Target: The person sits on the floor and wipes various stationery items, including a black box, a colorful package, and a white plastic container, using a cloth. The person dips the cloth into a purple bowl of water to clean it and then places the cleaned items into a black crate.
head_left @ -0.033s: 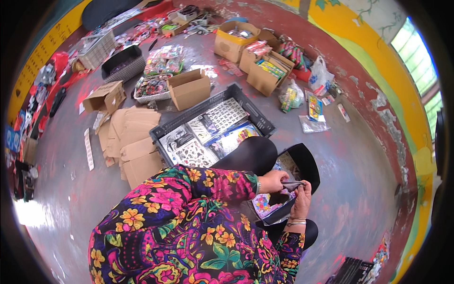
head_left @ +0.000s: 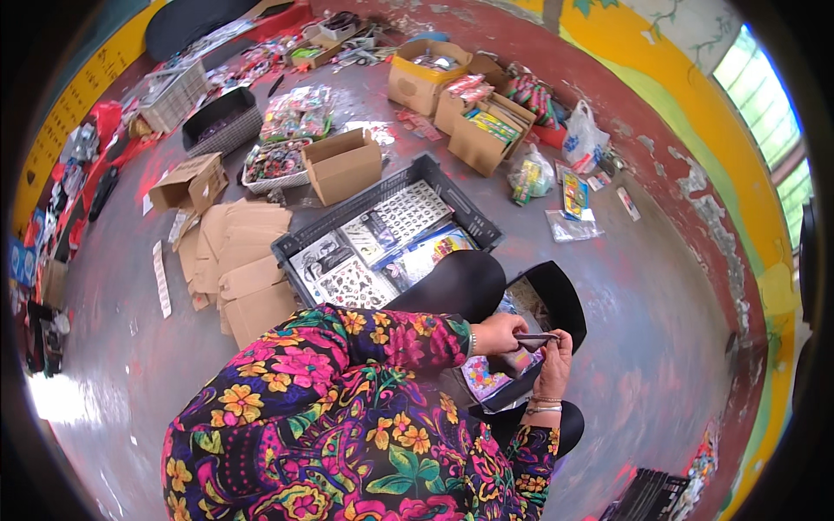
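While a thin, dark greyish piece (head_left: 533, 339) stretches above the smooth-walled black box (head_left: 563, 300), the left hand (head_left: 498, 334) and right hand (head_left: 554, 354), both nearly closed, pinch its opposite ends.

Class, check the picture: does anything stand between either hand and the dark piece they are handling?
Nothing visible does: left hand and right hand both pinch the dark piece directly, over the black box.

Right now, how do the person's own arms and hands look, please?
The left hand wears a pale wristband, the right hand at least two thin bracelets. Both are gloveless. The dark sleeves have a pink, yellow and green flower print.
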{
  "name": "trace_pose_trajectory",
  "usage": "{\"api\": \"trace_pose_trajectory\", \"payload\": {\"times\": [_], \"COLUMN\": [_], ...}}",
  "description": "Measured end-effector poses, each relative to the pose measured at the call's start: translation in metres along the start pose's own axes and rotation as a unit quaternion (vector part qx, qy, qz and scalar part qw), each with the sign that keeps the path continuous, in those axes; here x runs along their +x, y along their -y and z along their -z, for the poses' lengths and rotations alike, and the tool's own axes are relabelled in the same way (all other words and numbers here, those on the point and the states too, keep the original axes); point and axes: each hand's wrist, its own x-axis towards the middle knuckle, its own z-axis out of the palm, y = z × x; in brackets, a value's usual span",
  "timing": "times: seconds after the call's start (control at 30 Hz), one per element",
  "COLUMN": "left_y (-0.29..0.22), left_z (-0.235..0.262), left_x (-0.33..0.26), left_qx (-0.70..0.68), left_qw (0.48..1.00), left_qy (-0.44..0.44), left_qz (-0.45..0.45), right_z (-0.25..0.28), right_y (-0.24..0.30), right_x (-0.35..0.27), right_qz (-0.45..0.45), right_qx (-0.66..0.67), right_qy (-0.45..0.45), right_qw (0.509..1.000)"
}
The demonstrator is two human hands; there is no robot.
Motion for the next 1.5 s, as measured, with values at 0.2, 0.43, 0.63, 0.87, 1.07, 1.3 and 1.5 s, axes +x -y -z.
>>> {"api": "trace_pose_trajectory", "payload": {"times": [0.2,0.43,0.63,0.87,1.07,1.3,1.5], "left_y": [-0.017,-0.024,-0.026,-0.016,-0.014,-0.005,-0.029], "left_z": [0.004,0.011,0.013,0.010,0.004,0.002,0.009], "left_x": [-0.006,-0.009,-0.007,-0.003,-0.004,0.000,-0.012], "left_qx": [0.118,0.036,0.018,0.037,-0.066,-0.034,-0.043], "left_qw": [0.987,0.993,0.989,0.987,0.994,0.997,0.990], "left_qy": [0.064,0.114,0.148,0.141,0.069,0.011,0.046], "left_qz": [-0.085,0.003,0.023,-0.067,-0.048,-0.065,-0.125], "right_z": [-0.012,-0.001,0.027,0.041,0.044,0.030,0.002], "right_y": [0.018,0.042,0.039,0.029,0.010,-0.003,-0.025], "right_x": [-0.008,-0.014,-0.006,0.002,0.001,-0.003,-0.014], "right_qz": [0.232,0.166,0.177,0.103,0.053,-0.024,-0.130], "right_qx": [-0.271,-0.072,-0.130,-0.134,-0.250,-0.251,-0.254], "right_qy": [-0.090,-0.087,-0.110,-0.118,-0.073,0.000,0.197], "right_qw": [0.930,0.980,0.969,0.979,0.964,0.968,0.938]}}
